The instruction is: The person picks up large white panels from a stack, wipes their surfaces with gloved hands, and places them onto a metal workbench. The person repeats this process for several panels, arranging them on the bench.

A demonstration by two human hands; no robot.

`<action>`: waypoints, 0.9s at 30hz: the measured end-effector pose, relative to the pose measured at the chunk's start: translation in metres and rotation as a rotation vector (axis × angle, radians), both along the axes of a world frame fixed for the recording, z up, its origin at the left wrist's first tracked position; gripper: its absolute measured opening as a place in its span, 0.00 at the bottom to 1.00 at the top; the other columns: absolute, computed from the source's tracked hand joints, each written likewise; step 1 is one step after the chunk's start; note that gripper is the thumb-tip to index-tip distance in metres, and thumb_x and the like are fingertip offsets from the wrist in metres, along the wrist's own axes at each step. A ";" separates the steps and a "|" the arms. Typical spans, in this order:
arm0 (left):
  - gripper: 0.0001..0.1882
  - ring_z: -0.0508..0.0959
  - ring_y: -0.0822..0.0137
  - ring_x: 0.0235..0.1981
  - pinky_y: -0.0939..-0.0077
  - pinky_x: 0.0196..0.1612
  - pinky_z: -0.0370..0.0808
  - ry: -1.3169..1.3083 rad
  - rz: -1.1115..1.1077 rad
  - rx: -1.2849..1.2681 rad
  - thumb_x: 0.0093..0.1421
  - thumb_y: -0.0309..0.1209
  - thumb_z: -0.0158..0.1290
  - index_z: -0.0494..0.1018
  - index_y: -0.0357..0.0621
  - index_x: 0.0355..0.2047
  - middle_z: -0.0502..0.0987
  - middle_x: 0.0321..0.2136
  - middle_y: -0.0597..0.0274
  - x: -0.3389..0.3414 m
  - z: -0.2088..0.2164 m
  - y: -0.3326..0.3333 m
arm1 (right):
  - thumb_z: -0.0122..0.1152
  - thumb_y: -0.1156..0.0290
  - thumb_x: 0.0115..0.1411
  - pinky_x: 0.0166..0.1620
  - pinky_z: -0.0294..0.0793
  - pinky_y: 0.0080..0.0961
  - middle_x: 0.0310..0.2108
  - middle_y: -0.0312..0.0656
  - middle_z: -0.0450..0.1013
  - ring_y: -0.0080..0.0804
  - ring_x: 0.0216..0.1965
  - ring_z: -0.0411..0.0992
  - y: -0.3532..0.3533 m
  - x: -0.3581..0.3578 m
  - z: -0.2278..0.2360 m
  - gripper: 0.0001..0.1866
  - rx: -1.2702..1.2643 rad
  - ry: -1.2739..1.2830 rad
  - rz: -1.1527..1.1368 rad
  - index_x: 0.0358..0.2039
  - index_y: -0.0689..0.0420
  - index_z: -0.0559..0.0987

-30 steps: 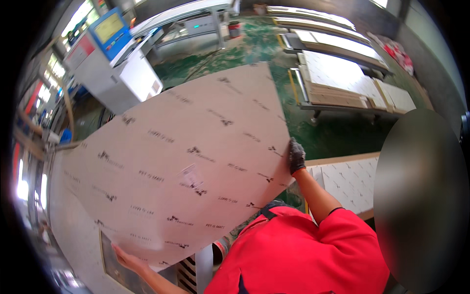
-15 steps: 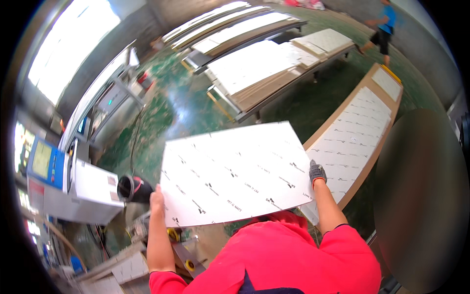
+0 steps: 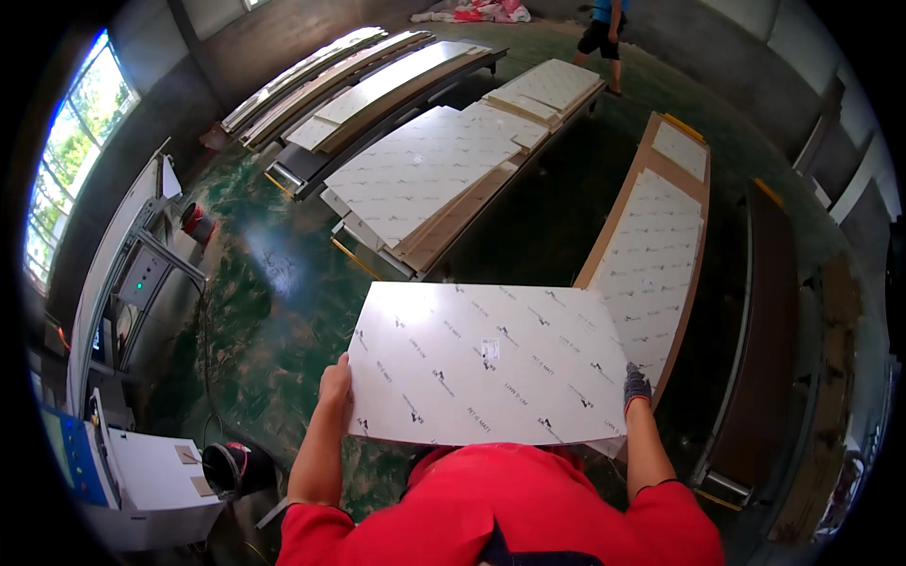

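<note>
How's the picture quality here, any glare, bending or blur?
Head view: bright window at left, pale glare on the green floor; fisheye distortion curves the brown-edged long stack, and the corners go black; the held white panel looks mostly sharp.

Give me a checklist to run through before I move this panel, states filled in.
1. Left hand on the white panel's left edge: ok.
2. Right hand on its right edge: ok.
3. Both hands covered: not ok; only the right is gloved.
4. Black bucket apart from the panel: ok, off to the left.
5. Co-worker well away: ok, at the far side.
6. Panel's underside undamaged: cannot tell, hidden.
</note>
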State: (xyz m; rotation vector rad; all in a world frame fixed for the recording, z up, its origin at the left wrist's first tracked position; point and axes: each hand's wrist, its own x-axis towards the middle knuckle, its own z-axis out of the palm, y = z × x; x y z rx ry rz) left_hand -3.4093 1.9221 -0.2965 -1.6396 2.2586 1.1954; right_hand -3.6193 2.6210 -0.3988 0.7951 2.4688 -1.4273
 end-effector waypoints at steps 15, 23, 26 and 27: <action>0.37 0.82 0.53 0.31 0.60 0.39 0.75 0.369 -0.079 0.037 0.67 0.57 0.40 0.80 0.29 0.38 0.83 0.31 0.47 -0.020 0.010 -0.011 | 0.54 0.61 0.64 0.66 0.58 0.36 0.64 0.45 0.64 0.36 0.63 0.61 -0.005 0.037 -0.015 0.31 -0.517 0.312 -0.206 0.64 0.65 0.67; 0.33 0.82 0.57 0.29 0.63 0.38 0.76 0.549 0.056 0.307 0.64 0.54 0.43 0.81 0.31 0.37 0.83 0.30 0.50 -0.019 -0.052 -0.007 | 0.53 0.49 0.66 0.56 0.72 0.31 0.53 0.44 0.76 0.35 0.49 0.74 0.005 0.007 0.024 0.31 -0.348 0.333 -0.105 0.55 0.64 0.77; 0.29 0.82 0.60 0.30 0.66 0.36 0.76 0.698 0.192 0.381 0.65 0.50 0.44 0.81 0.33 0.37 0.83 0.30 0.53 -0.006 -0.087 0.006 | 0.51 0.52 0.68 0.57 0.71 0.30 0.51 0.43 0.77 0.36 0.50 0.75 -0.008 -0.057 -0.021 0.28 -0.618 0.430 -0.022 0.57 0.62 0.76; 0.28 0.82 0.61 0.30 0.66 0.35 0.76 0.745 0.247 0.403 0.65 0.50 0.44 0.81 0.33 0.37 0.83 0.30 0.54 0.000 -0.102 0.020 | 0.50 0.53 0.68 0.57 0.71 0.29 0.51 0.43 0.77 0.35 0.49 0.75 -0.010 -0.080 -0.041 0.27 -0.714 0.424 0.019 0.57 0.62 0.76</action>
